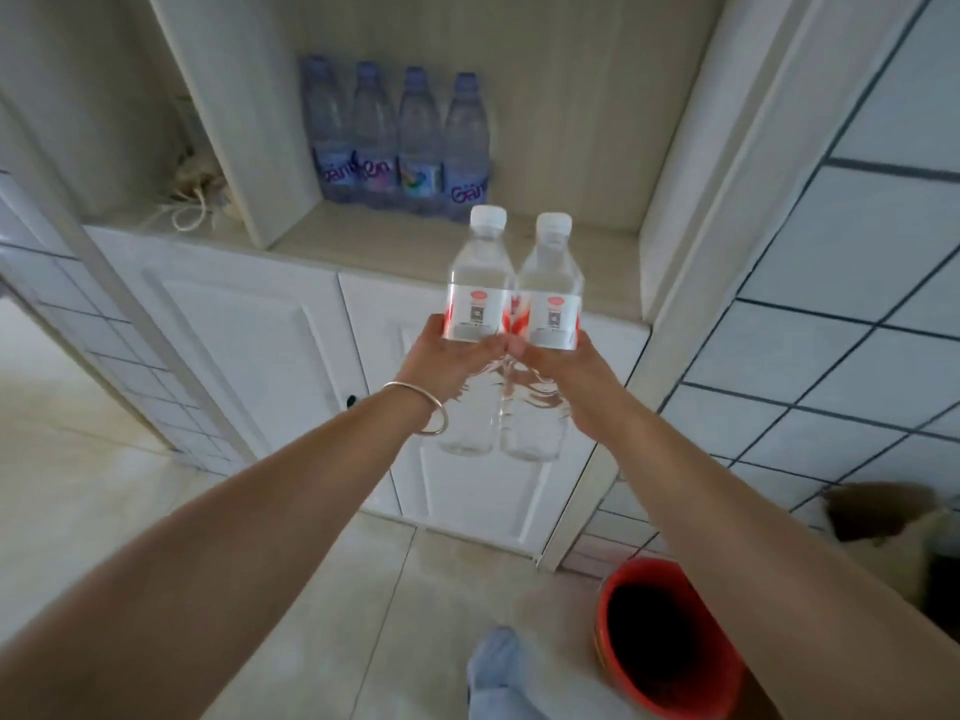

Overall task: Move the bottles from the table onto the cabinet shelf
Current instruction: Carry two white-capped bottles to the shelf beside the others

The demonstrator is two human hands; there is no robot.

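Each hand holds one clear bottle upright, fingers curled round the body just under the red-and-white label. The left hand (pixel 451 359) grips the left bottle (pixel 479 283) and the right hand (pixel 555 362) grips the right bottle (pixel 551 288); the two bottles touch side by side, white caps up, and the two thumbs meet between them. A bangle (pixel 422 407) hangs on the left wrist.

Both bottles are in the air in front of the cabinet shelf (pixel 582 262), their bases below its front edge and their caps above it. Beyond the grip, at the back of the shelf, four blue-capped bottles (pixel 400 142) stand in a row close together, seemingly touching, though the blur leaves this uncertain. Left of the grip, a vertical divider (pixel 234 122) splits off a side compartment holding a pale cord bundle (pixel 195 200). Below the hands are the white cabinet doors (pixel 249 356). Down to the right of the grip, a red bucket (pixel 670 641) stands on the floor.
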